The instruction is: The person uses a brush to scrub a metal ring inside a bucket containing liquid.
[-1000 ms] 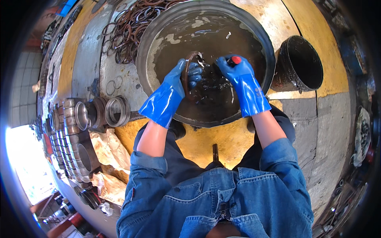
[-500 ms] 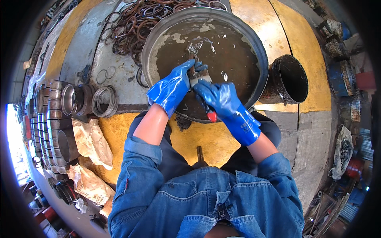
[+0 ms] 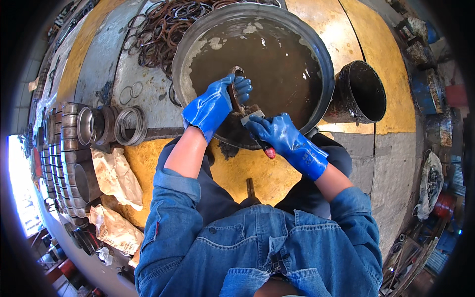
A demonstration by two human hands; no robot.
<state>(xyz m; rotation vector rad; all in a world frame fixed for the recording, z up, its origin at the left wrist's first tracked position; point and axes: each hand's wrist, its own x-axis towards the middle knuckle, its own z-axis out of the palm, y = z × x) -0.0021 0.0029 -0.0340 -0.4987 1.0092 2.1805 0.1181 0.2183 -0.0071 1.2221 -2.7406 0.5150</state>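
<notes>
In a blue rubber glove, my left hand (image 3: 212, 105) is closed round a brown metal ring (image 3: 233, 94), seen nearly edge-on over the basin. My right hand (image 3: 284, 137), gloved the same way, grips a flat paintbrush (image 3: 253, 117) by its dark, red-ended handle. The brush's bristles are at the lower end of the ring and seem to touch it. Beneath both hands is a wide round metal basin (image 3: 328, 74) of murky brown liquid. Part of the ring is hidden by the left glove.
Many rusty rings (image 3: 170, 32) lie heaped beyond the basin's left side. A dark, grimy bucket (image 3: 350, 96) leans at the right. Metal sleeves (image 3: 69, 143), a stack of thin rings (image 3: 131, 126) and torn brown paper (image 3: 117, 175) are on the left.
The brush has shifted slightly right and down along the ring, toward its lower end. The ring now shows more clearly in my left hand. Splashes on the liquid have died down.
</notes>
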